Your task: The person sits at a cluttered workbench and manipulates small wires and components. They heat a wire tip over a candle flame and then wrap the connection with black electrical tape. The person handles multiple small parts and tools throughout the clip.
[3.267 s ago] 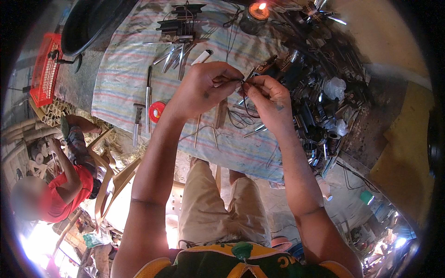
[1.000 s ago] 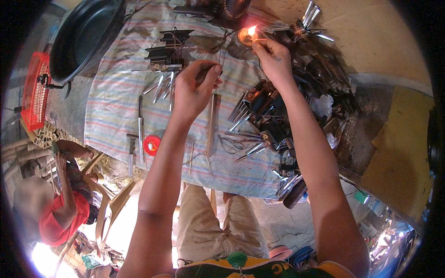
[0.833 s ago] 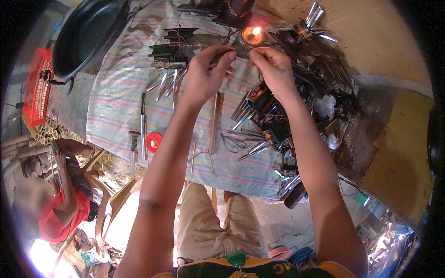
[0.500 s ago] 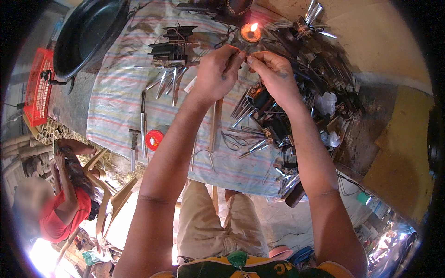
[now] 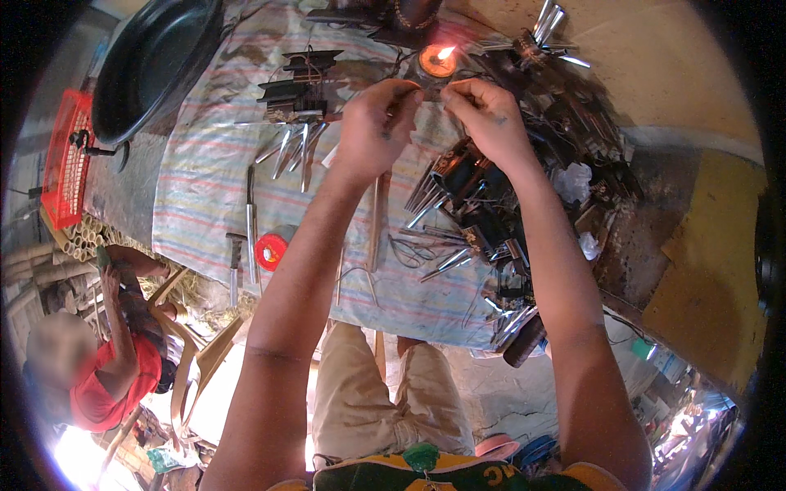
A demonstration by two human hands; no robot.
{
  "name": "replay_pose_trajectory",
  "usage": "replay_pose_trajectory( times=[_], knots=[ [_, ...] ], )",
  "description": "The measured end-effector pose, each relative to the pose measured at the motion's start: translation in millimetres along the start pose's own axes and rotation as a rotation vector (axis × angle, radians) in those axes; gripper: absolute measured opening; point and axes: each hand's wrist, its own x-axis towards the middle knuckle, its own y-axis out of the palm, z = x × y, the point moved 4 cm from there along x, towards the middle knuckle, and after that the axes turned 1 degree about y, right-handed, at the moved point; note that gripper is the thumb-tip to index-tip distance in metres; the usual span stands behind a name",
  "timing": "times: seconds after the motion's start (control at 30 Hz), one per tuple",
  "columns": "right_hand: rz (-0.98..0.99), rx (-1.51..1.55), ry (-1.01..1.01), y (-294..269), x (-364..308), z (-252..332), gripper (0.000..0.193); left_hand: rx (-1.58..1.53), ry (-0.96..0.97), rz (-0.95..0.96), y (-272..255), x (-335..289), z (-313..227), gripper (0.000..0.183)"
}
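Just this side of a small lit lamp, my left hand and my right hand are raised with a narrow gap between their fingertips. Each is closed in a pinch; whatever they hold is too small to make out. The flame burns just beyond the gap. To the left of my left hand lies a bundle of dark slats, with shiny metal tubes fanning out below it. Under and beside my right forearm is a heap of dark carved pieces and metal tubes, with thin cords nearby.
A striped cloth covers the table. On it are a hammer, a round red-topped container and a wooden stick. Farther left are a black basin and a red crate. A person in red sits lower left.
My hands have parted slightly, the fingertips now farther from each other. The seated person's arm and hand have shifted. The table's things lie as before.
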Motion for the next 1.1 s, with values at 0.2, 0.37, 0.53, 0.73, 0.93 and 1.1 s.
replay_pose_trajectory(
  times=[0.2,0.37,0.53,0.73,0.93,1.1],
  knots=[
    [-0.345,-0.169,-0.204,-12.8,33.1,-24.7,0.021,-0.051,-0.132,-0.027,-15.8,-11.0,7.9,0.017],
    [-0.395,-0.259,-0.185,-12.9,40.3,-26.4,0.022,-0.032,-0.185,-0.017,-21.9,-21.8,16.6,0.019],
    [-0.378,-0.257,-0.214,-10.2,37.6,-18.5,0.014,-0.023,-0.205,-0.019,-27.4,-25.8,20.1,0.017],
    [-0.376,-0.266,-0.209,-11.2,39.5,-20.2,0.026,-0.036,-0.225,-0.003,-29.6,-26.3,21.2,0.022],
    [-0.369,-0.3,-0.156,-10.2,44.0,-25.2,0.024,-0.017,-0.242,0.0,-26.1,-26.5,23.0,0.022],
    [-0.393,-0.359,-0.155,-12.1,45.5,-27.8,0.023,-0.018,-0.233,0.002,-24.6,-25.8,23.2,0.021]
  ],
)
